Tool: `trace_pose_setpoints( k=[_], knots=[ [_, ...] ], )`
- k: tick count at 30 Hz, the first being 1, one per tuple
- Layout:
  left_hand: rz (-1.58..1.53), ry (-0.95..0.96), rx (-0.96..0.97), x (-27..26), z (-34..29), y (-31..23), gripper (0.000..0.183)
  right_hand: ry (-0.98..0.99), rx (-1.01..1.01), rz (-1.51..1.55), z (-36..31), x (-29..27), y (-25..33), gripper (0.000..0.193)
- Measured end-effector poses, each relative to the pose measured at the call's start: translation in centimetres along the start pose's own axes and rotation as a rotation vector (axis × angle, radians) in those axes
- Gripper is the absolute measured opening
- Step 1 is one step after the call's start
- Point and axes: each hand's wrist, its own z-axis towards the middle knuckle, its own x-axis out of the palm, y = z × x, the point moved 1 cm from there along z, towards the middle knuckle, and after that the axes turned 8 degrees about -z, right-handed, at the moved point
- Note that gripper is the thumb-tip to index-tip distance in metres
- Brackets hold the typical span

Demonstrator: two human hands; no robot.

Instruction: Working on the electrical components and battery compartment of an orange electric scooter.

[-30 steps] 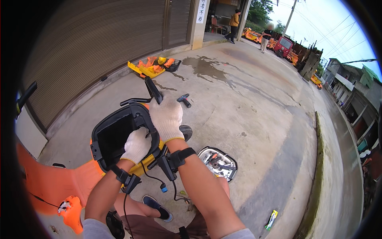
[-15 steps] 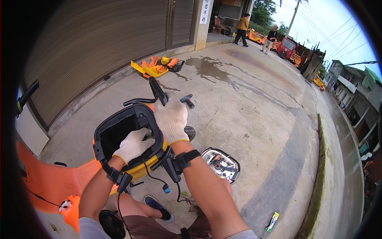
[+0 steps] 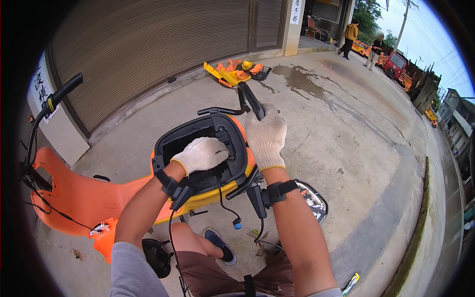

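Note:
An orange and yellow scooter [image 3: 106, 190] stands before me, its black storage compartment [image 3: 170, 144] uncovered. My left hand [image 3: 203, 153], in a white knitted glove, reaches over the compartment; its fingers are curled at the inner rear wall beside a round fitting, and what they pinch is hidden. My right hand [image 3: 266, 136], gloved too, is closed just behind the compartment, against the lower end of the black grab rail [image 3: 252, 101]. A small dark tip shows past its far side; the rest of what it holds is hidden. A black cable with a blue connector [image 3: 237, 225] hangs from the scooter's near side.
A tray of metal parts [image 3: 314, 200] lies on the concrete beyond my right forearm. Orange and yellow panels [image 3: 230, 73] and a black crate [image 3: 261, 73] lie by the shutter [image 3: 163, 44]. A handlebar [image 3: 62, 91] rises at left. Two people stand far off near a red vehicle [image 3: 396, 64].
My view has swung left, so the scene sits further right. My left hand has moved to the compartment's rear wall. The tool that stuck out past my right hand is now mostly hidden.

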Motion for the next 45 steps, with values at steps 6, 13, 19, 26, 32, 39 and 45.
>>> trace_pose_setpoints(
  k=[6,13,19,26,32,39,45],
  knots=[
    [0.199,0.073,0.031,-0.6,1.7,-1.0,0.030,-0.019,-0.033,0.002,-0.2,0.0,-0.1,0.028],
    [0.138,0.177,-0.174,-1.1,1.8,-1.3,0.035,0.001,-0.028,0.006,0.0,0.0,-0.1,0.027],
    [-0.346,0.139,-0.473,0.1,0.0,-1.5,0.041,0.006,-0.055,0.013,-0.1,-0.2,-0.1,0.028],
    [-0.081,0.117,-0.572,-0.9,0.8,-1.2,0.052,-0.012,-0.044,0.016,0.0,0.2,-0.4,0.031],
    [0.137,0.047,-0.417,-0.8,1.5,-1.2,0.053,0.012,-0.028,0.013,-0.2,0.3,-0.7,0.033],
    [-0.800,0.098,-0.640,2.1,-1.4,-2.7,0.039,0.026,-0.018,0.036,-0.1,0.0,-0.1,0.032],
    [-1.494,-0.075,-0.721,6.6,-0.9,-4.0,0.029,0.001,0.005,0.040,-0.3,0.1,-0.2,0.033]
  ],
)
